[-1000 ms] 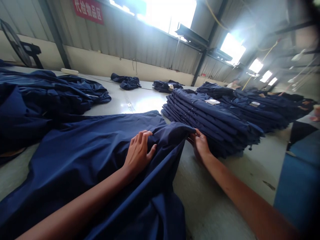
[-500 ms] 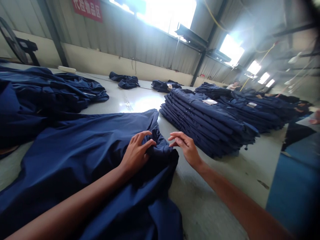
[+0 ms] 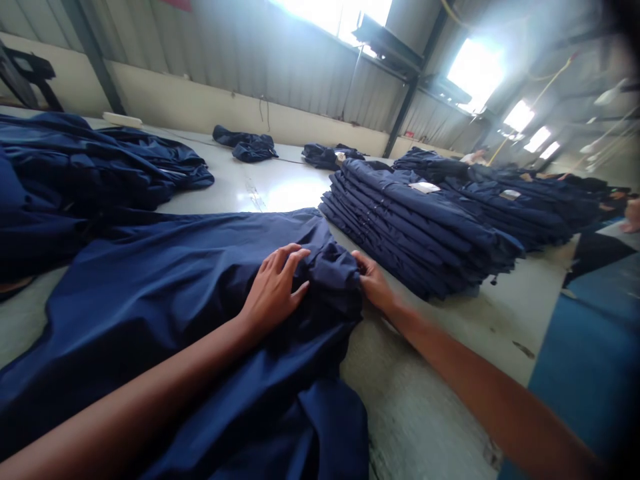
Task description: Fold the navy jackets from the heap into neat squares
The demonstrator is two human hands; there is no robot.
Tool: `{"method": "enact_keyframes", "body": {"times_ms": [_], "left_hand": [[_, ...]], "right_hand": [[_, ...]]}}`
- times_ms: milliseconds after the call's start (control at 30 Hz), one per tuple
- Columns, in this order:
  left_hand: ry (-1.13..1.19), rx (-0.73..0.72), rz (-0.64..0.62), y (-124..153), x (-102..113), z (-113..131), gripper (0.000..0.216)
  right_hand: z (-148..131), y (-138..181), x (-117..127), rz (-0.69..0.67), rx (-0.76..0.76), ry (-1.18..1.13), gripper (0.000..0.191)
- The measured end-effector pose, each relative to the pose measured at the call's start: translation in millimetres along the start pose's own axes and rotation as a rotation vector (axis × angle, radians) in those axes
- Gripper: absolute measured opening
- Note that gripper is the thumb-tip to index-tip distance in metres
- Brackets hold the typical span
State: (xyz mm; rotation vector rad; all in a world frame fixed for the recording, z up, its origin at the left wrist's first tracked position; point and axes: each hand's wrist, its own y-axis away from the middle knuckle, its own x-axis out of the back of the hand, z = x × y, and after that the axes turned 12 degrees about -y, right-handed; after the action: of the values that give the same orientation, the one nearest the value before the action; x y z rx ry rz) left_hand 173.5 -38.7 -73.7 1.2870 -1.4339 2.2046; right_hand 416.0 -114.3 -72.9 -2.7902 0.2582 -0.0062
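A navy blue garment (image 3: 200, 267) lies spread and wrinkled across the table in front of me; which kind of garment it is, I cannot tell. My left hand (image 3: 277, 283) rests on the cloth with its fingers spread, close to the bunched right end. At that gathered edge, my right hand (image 3: 375, 285) pinches the fabric between thumb and fingers. Just beyond my right hand stands a neat stack of folded navy garments (image 3: 400, 230) with a white tag (image 3: 425, 187) on top.
Loose navy garments (image 3: 100, 163) are heaped at the left. Small dark bundles (image 3: 247, 143) lie near the wall, and further stacks (image 3: 530, 200) extend to the right. A blue surface (image 3: 590, 347) borders the table (image 3: 425, 393) at right. Part of another person's hand (image 3: 633, 215) shows at the far right.
My right hand has closed on the garment's edge, where its fingers were apart before. My left hand has flattened and spread on the cloth. The view has tilted slightly downward.
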Motion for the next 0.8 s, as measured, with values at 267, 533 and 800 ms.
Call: {"method": "enact_keyframes", "body": {"times_ms": [267, 533, 800], "left_hand": [[0.007, 0.008, 0.057, 0, 2, 1, 0.042], [0.013, -0.166, -0.051, 2, -1, 2, 0.037], [0.028, -0.203, -0.068, 0, -1, 1, 0.029]], "right_hand": [[-22, -1, 27, 0.347, 0.352, 0.384, 0.037], [-28, 15, -8, 0.026, 0.182, 0.238, 0.048], [3, 4, 4, -0.061, 0.045, 0.459, 0.057]]}}
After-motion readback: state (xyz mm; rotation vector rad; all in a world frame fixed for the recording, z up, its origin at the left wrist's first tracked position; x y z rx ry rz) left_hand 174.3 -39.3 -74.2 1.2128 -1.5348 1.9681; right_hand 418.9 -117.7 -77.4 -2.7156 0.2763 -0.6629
